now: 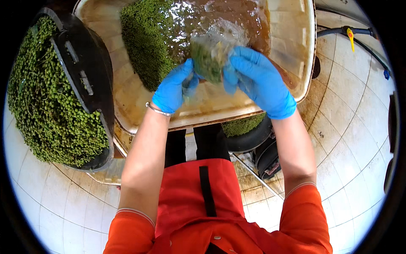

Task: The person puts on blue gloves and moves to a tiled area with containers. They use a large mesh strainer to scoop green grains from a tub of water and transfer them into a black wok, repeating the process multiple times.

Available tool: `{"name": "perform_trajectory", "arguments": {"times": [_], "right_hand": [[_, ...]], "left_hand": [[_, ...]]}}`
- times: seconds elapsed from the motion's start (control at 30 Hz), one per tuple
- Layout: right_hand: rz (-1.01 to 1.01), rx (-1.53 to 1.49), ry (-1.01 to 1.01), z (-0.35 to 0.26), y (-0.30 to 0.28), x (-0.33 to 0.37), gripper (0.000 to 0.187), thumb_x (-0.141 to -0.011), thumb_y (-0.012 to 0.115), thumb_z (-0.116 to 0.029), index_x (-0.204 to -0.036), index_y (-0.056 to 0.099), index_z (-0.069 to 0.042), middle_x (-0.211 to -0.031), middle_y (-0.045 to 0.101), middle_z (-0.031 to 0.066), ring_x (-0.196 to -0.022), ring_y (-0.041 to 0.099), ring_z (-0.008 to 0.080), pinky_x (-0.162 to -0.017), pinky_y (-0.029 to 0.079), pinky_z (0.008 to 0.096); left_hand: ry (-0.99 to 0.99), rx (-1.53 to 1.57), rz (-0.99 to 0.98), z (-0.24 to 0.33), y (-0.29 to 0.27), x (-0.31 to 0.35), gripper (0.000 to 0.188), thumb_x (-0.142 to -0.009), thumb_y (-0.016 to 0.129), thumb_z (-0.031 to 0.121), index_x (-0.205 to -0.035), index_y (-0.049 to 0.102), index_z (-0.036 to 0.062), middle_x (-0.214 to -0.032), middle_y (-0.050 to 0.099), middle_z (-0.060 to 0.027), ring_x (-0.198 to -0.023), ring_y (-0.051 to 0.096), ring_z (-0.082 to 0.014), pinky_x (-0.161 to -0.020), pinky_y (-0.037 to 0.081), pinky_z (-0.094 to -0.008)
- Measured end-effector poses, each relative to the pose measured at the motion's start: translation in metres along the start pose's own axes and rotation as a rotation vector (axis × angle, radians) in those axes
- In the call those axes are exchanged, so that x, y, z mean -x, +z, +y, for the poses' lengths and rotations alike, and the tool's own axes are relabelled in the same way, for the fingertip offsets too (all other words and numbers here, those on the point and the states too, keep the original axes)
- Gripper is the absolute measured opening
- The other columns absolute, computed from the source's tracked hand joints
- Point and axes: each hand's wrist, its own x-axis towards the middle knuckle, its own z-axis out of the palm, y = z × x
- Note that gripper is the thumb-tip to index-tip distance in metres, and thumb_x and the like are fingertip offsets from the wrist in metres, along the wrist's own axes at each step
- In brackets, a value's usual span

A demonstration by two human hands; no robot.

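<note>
My left hand [174, 84], in a blue glove, is closed at the near left side of a clear plastic bag [207, 59]. My right hand [260, 78], gloved the same way, pinches the bag's right side. Something green and yellowish, blurred, shows through the plastic. Both hands are over the near part of a large off-white tub [292, 55] with brown stains. Brown water [258, 21] stands in it beyond the bag. To the left of the water, a heap of small green berries [146, 42] lies in the tub.
A black basket [91, 67] piled with green berries on stems [55, 97] stands tilted at the left. Under the tub's near edge is a dark bucket [249, 139] of green grains. A hose with a yellow valve handle [350, 39] runs along the far right, above white floor tiles [342, 122].
</note>
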Motion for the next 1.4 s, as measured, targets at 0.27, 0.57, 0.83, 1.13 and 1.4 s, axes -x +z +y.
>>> {"name": "perform_trajectory", "arguments": {"times": [0.27,0.57,0.83,1.13,1.4], "right_hand": [[0.200,0.857,-0.216,0.007,-0.041,-0.022,0.015,-0.091,0.056,-0.018,-0.096,0.058,-0.004,-0.082,0.064,0.0120,-0.075,0.062,0.0281,-0.065,0.048,0.0367],[0.435,1.589,-0.392,0.004,-0.151,-0.035,0.018,-0.087,0.058,-0.014,-0.101,0.059,-0.004,-0.098,0.062,0.0218,-0.088,0.059,0.0411,-0.074,0.049,0.0445],[0.358,1.331,-0.482,0.049,-0.101,-0.032,0.011,-0.084,0.061,-0.010,-0.094,0.063,-0.005,-0.091,0.060,0.0159,-0.081,0.058,0.0356,-0.069,0.049,0.0395],[0.455,0.879,-0.411,0.073,-0.065,-0.017,0.012,-0.081,0.066,-0.004,-0.093,0.062,-0.005,-0.084,0.060,0.0061,-0.072,0.055,0.0141,-0.067,0.046,0.0267],[0.346,0.330,-0.229,0.078,-0.026,-0.022,0.010,-0.082,0.066,-0.001,-0.090,0.062,-0.005,-0.080,0.060,-0.0014,-0.074,0.053,0.0052,-0.068,0.045,0.0218]], "left_hand": [[0.232,-0.308,0.302,0.015,0.027,0.026,0.015,-0.091,0.059,0.018,-0.080,0.055,0.0094,-0.068,0.047,0.0050,-0.059,0.039,-0.0053,-0.051,0.031,-0.0218],[0.440,-0.859,0.558,0.011,-0.006,0.070,0.016,-0.088,0.062,0.010,-0.074,0.056,0.0051,-0.063,0.048,0.0005,-0.056,0.043,-0.0099,-0.052,0.036,-0.0253],[0.982,-1.460,0.721,0.019,0.020,0.068,0.007,-0.076,0.071,0.006,-0.080,0.067,0.0025,-0.078,0.061,-0.0098,-0.070,0.060,-0.0212,-0.065,0.048,-0.0297],[0.874,-1.522,0.717,0.026,0.019,0.051,0.022,-0.069,0.076,0.008,-0.065,0.054,0.0066,-0.066,0.047,-0.0070,-0.067,0.048,-0.0259,-0.060,0.041,-0.0345],[0.920,-1.108,0.587,0.005,0.015,0.034,0.017,-0.079,0.066,-0.002,-0.077,0.051,0.0050,-0.098,0.059,-0.0105,-0.084,0.056,-0.0171,-0.074,0.046,-0.0271]]}}
